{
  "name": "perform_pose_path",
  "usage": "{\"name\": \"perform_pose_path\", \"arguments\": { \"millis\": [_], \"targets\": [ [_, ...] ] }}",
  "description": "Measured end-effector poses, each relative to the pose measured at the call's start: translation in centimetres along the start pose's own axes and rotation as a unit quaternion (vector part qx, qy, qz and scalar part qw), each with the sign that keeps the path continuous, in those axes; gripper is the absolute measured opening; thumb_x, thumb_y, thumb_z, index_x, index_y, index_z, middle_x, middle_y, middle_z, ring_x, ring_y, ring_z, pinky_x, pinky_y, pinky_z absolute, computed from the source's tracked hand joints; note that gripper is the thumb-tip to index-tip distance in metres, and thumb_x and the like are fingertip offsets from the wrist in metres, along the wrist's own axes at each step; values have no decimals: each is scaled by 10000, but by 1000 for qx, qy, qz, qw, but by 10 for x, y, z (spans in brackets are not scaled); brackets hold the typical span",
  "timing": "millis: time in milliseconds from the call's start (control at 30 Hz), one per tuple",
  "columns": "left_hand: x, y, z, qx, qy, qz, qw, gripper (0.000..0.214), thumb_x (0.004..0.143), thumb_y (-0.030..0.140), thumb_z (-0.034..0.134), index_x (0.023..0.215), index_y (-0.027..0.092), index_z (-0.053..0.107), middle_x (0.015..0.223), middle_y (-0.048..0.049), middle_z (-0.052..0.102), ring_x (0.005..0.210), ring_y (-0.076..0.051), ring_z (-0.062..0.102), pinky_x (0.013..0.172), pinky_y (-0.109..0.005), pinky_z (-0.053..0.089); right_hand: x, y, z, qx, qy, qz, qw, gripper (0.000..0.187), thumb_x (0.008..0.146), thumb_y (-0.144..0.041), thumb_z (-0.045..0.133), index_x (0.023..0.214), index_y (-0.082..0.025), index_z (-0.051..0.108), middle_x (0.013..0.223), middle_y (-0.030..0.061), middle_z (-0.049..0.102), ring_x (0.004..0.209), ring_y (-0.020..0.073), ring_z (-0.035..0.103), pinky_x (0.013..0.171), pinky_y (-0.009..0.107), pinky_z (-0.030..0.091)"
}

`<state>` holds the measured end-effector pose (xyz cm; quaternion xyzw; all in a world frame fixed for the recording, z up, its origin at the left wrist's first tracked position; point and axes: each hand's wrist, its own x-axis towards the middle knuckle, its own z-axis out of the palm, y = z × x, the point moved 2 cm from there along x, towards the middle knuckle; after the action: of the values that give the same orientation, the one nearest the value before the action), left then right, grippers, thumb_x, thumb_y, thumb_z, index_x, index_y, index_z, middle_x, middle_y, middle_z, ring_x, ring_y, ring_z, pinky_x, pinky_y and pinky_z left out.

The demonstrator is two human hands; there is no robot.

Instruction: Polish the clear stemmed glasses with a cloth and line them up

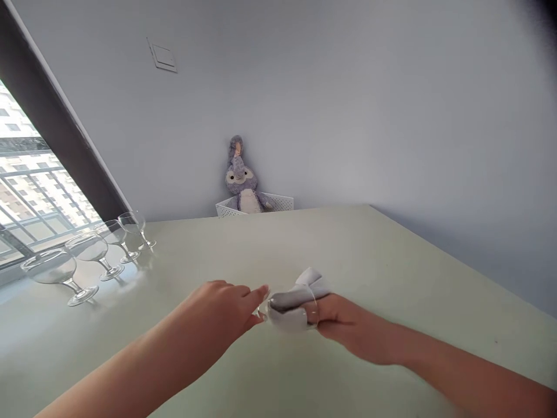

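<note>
A clear stemmed glass (pixel 314 299) lies on its side in the air above the table, its bowl toward the right. My left hand (pixel 230 305) is closed around its stem and foot, which the fingers mostly hide. My right hand (pixel 337 316) reaches into the bowl with its fingers wrapped in a light grey cloth (pixel 289 319). Part of the cloth sticks out past the rim at the top. The fingertips inside the bowl are covered by the cloth.
Several clear stemmed glasses (pixel 104 270) stand upright in a row on the pale table (pixel 348 249) at the left, beside the window (pixel 35 174). Behind the table's far edge, a purple plush toy (pixel 249 200) sits in a white basket (pixel 282 202) against the wall.
</note>
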<state>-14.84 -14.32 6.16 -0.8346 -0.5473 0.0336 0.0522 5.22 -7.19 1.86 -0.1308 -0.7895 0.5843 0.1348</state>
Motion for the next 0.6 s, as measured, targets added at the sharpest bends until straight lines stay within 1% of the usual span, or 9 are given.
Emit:
{"name": "perform_pose_path", "arguments": {
  "millis": [67,133,233,300,367,400,467,533,600],
  "targets": [
    [-1,7,8,112,89,58,988,386,888,176,462,1272,162,478,682,-1,617,581,-165,576,544,-299,393,-2,4,-3,175,12,58,983,367,692,-66,440,911,-161,720,841,38,607,789,152,531,852,374,505],
    [-4,11,13,183,172,107,962,428,865,96,451,1293,108,444,656,2,579,573,-161,549,555,-317,416,-7,9,-3,291,21,93,952,369,596,-54,453,830,-128,728,756,45,577,675,134,500,653,321,565],
    [-11,14,14,233,247,132,931,456,857,44,436,1311,68,415,632,15,533,565,-146,508,571,-327,438,-18,15,7,400,54,97,910,362,551,-42,466,794,-110,725,684,47,549,571,110,469,452,206,510],
    [-14,15,13,243,267,135,923,468,846,30,461,1311,49,413,636,18,534,563,-136,493,576,-323,439,-25,18,18,476,111,84,868,365,570,-32,486,825,-138,725,733,44,560,583,96,481,460,160,490],
    [-16,15,15,240,286,129,919,474,831,18,494,1299,32,421,627,20,536,561,-132,486,577,-317,431,-32,21,29,534,172,72,825,388,606,-24,513,886,-197,720,852,31,573,665,87,499,552,140,504],
    [-17,15,17,232,293,121,919,474,829,20,504,1296,32,423,622,21,539,562,-132,488,577,-313,426,-34,21,33,545,193,63,814,407,624,-26,519,920,-229,711,919,22,572,719,89,503,612,145,511],
    [-18,15,20,199,297,97,929,458,848,45,501,1298,50,419,634,16,561,573,-134,505,580,-303,418,-35,19,36,515,211,27,830,443,652,-45,493,986,-262,687,999,13,561,810,111,495,732,197,512],
    [-20,17,22,125,277,59,951,404,886,114,482,1287,101,430,671,11,595,586,-131,523,569,-280,403,-35,14,34,418,199,-26,886,504,645,-76,448,1070,-258,650,1014,24,555,868,150,484,831,279,484],
    [-22,19,20,10,218,20,976,288,922,212,451,1205,177,489,703,19,614,594,-120,528,554,-251,385,-36,7,30,250,175,-66,950,571,639,-96,431,1165,-242,600,1024,41,550,918,188,476,885,343,438]
  ]
}}
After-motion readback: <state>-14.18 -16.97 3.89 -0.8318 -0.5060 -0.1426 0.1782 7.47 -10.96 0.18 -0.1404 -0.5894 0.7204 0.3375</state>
